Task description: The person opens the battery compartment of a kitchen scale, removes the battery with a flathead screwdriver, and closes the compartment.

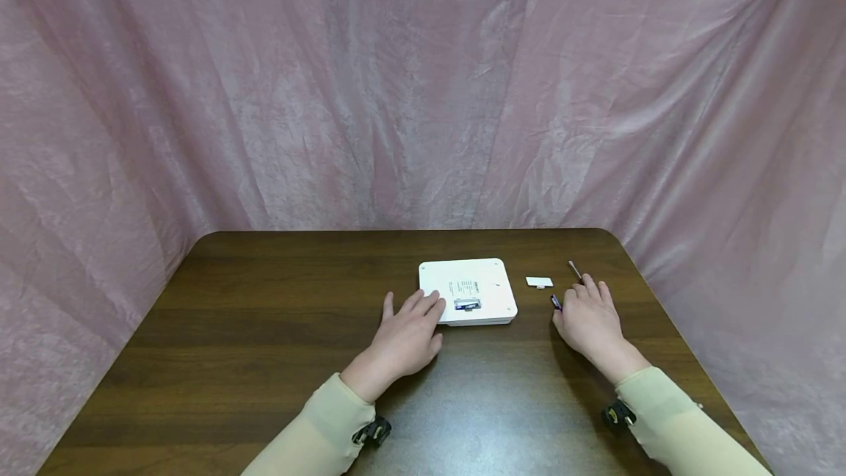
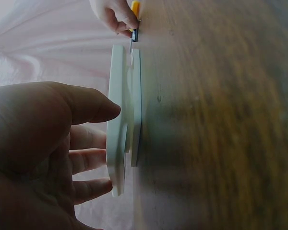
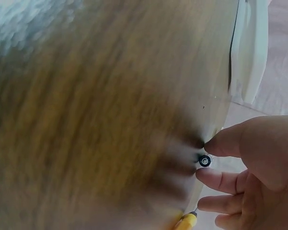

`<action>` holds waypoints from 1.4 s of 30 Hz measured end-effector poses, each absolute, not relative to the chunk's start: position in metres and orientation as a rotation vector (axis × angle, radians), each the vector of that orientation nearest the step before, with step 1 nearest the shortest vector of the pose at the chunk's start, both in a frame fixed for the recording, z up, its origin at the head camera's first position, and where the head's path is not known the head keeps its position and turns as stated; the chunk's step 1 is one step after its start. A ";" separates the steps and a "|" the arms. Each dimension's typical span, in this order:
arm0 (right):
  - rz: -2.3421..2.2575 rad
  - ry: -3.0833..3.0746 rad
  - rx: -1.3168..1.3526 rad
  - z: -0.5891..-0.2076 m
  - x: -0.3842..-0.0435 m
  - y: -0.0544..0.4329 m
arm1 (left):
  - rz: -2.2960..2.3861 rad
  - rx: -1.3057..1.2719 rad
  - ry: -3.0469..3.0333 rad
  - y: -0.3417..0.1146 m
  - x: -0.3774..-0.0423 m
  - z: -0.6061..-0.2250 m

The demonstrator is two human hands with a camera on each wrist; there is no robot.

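A white flat device (image 1: 485,274), looking like a kitchen scale, lies underside up with its battery compartment (image 1: 467,305) uncovered and a dark battery inside. At its near left corner, my left hand (image 1: 403,336) rests straight fingers on it, the thumb (image 2: 98,108) by the near edge. To the right, my right hand (image 1: 593,322) has thumb and index finger on either side of a small dark battery (image 3: 204,161), seeming to pinch it; contact is hard to see. Partly under this hand lies a screwdriver (image 1: 573,268) with a yellow handle (image 3: 186,222).
A small white battery cover (image 1: 539,282) lies between the device and the right hand. The brown wooden table (image 1: 264,314) extends left and toward me. Pink curtains (image 1: 423,94) hang behind and beside it.
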State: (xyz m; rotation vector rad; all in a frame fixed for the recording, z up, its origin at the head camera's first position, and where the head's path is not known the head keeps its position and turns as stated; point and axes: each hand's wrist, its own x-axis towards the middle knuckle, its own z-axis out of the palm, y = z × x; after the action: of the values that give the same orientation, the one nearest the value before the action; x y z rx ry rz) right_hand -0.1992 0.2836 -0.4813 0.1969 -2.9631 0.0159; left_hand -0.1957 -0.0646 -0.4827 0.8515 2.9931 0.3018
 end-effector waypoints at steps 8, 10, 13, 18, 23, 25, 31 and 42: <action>0.029 -2.899 0.219 -0.484 -0.199 0.285 | 0.294 0.843 2.983 -0.065 -0.196 -0.482; 0.050 -2.878 0.224 -0.484 -0.199 0.286 | 0.295 0.838 2.981 -0.065 -0.197 -0.482; 0.087 -2.862 0.231 -0.482 -0.199 0.285 | 0.294 0.831 2.980 -0.065 -0.197 -0.481; 0.108 -2.863 0.239 -0.476 -0.199 0.282 | 0.287 0.833 2.984 -0.065 -0.197 -0.482; 0.133 -2.845 0.270 -0.468 -0.199 0.274 | 0.290 0.832 2.982 -0.065 -0.197 -0.482; 0.142 -2.837 0.291 -0.465 -0.199 0.270 | 0.291 0.831 2.981 -0.065 -0.197 -0.482; 0.161 -2.762 0.389 -0.460 -0.201 0.256 | 0.300 0.834 2.976 -0.066 -0.196 -0.482; 0.249 -2.781 0.509 -0.453 -0.207 0.230 | 0.300 0.841 2.979 -0.065 -0.196 -0.482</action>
State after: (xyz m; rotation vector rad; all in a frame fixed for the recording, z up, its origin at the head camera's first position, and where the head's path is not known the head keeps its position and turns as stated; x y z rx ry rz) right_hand -0.2065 0.2297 -0.4529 0.5094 -2.7811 0.2492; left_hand -0.1959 -0.0650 -0.4816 0.8406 2.9795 0.3002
